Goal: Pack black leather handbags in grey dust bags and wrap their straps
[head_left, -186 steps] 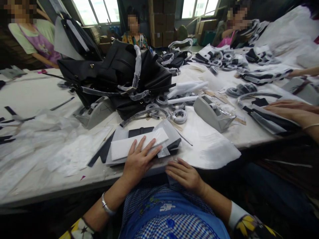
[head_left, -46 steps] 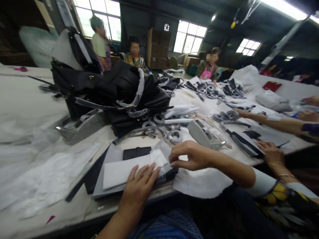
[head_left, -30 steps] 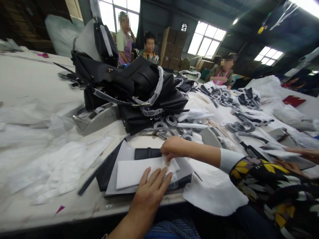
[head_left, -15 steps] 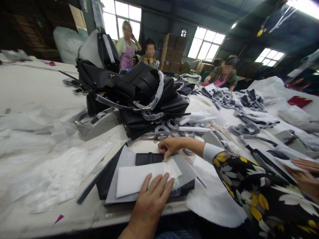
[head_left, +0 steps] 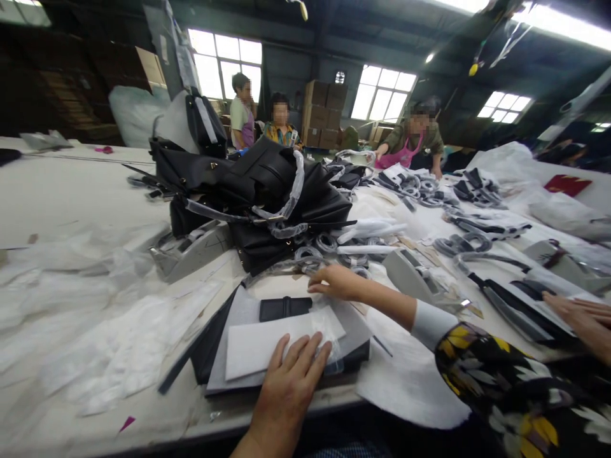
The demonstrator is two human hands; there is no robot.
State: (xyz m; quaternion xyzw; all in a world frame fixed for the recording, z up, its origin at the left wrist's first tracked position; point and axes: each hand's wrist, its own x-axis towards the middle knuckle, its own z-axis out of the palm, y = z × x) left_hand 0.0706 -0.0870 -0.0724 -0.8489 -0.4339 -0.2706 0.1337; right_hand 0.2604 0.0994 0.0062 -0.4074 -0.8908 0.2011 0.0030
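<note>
My left hand (head_left: 291, 381) lies flat with its fingers stretched over a white foam sheet (head_left: 260, 346) and a piece of clear plastic (head_left: 334, 331). Beneath these a grey sheet (head_left: 222, 366) covers a black bag (head_left: 200, 359) at the table's front edge. A small black leather piece with a band across it (head_left: 285, 309) sits just behind the foam sheet. Above that piece's right end hovers my right hand (head_left: 337, 283), with a gap between thumb and fingers and nothing seen in them. The bag's strap sticks out to the lower left.
Black handbags (head_left: 267, 178) are piled behind the bag. White wrapping sheets (head_left: 128, 343) spread on the left. Grey tape dispensers (head_left: 405, 277) and wrapped handles (head_left: 463, 243) lie on the right. A co-worker's hand (head_left: 580, 318) is at the right edge; other people stand across the table.
My right hand has come off the small black leather piece and the clear plastic, its pinch loosened, and moved slightly up and right. My left hand stays in place. The view has shifted a little.
</note>
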